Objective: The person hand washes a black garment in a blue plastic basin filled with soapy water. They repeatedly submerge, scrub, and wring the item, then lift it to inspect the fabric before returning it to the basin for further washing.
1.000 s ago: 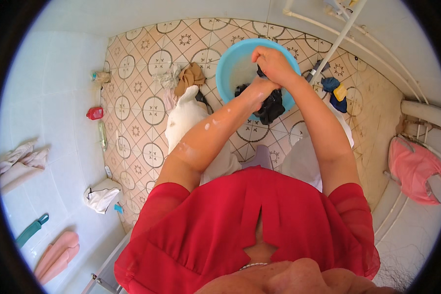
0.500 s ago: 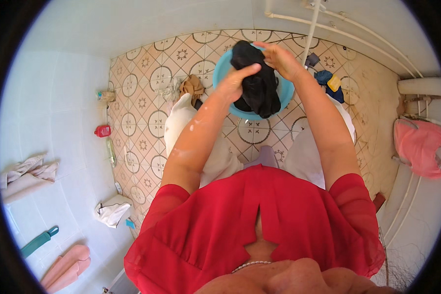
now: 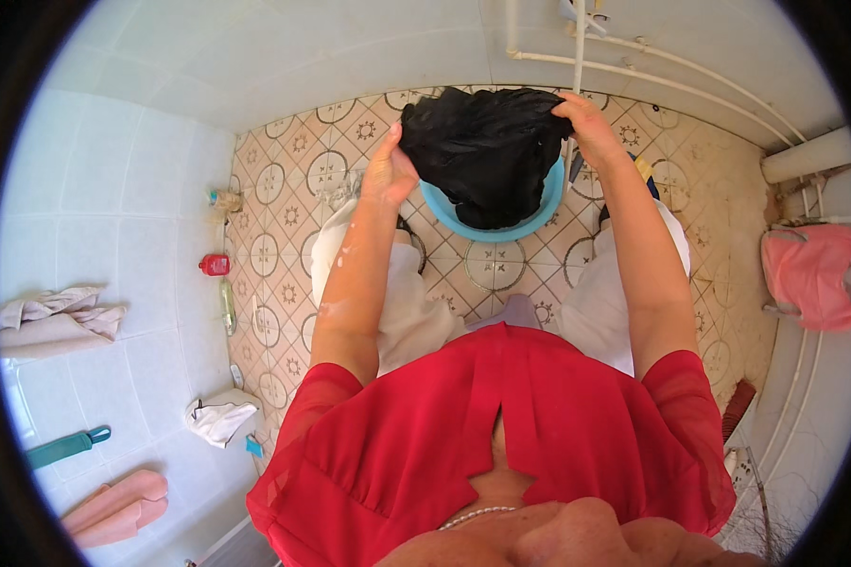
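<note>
A black garment [image 3: 487, 156] is spread wide between my two hands, its lower part hanging down into a light blue basin [image 3: 501, 232] on the tiled floor. My left hand [image 3: 388, 175] holds the cloth at its left edge, thumb up and the other fingers partly hidden. At the upper right corner my right hand [image 3: 588, 128] pinches the fabric. Whitish suds cling to my left forearm. The cloth hides most of the basin's inside. What kind of garment it is, I cannot make out.
A white upright pipe [image 3: 578, 71] stands beyond the basin. Along the left wall are a red bottle [image 3: 216, 265], a clear bottle [image 3: 228, 307] and a jar [image 3: 224, 200]. Cloths hang on that wall. A pink bag [image 3: 804, 274] hangs at the right.
The black garment was bunched between my hands over the basin and is now stretched out wide. My left hand has moved left, my right hand slightly right.
</note>
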Demonstrator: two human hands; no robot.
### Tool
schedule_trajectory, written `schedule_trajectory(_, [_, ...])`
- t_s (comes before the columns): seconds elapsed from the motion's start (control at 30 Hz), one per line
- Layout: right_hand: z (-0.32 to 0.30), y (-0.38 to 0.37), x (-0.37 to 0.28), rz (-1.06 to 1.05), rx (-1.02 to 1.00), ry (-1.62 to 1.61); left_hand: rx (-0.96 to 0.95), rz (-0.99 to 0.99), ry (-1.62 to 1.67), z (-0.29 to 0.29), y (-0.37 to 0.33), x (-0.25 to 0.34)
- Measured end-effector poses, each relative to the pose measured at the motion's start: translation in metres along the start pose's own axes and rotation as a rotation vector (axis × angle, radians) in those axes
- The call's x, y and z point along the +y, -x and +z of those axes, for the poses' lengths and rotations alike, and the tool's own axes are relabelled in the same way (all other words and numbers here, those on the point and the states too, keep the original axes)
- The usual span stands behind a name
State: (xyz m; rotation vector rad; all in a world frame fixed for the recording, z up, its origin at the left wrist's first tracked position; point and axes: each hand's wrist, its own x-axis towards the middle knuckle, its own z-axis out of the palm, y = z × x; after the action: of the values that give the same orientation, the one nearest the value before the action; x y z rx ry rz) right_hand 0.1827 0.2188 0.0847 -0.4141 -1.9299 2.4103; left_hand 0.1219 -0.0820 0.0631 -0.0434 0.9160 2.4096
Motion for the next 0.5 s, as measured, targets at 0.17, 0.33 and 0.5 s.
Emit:
schedule_trajectory(0.17, [-0.01, 0.006, -0.014, -0.062, 0.052, -0.138, 0.205, -0.085, -0.076, -0.006, 0.016, 0.009])
schedule_trajectory(0.33, [-0.005, 0.015, -0.022, -0.168, -0.046, -0.275, 0.162, -0.266, -0.654, -0.016, 0.023, -0.002])
schedule_trajectory(0.5, [0.025, 0.031, -0.019, -0.187, -0.188, -0.153, 0.22, -0.063, -0.821, 0.018, 0.012, -0.019])
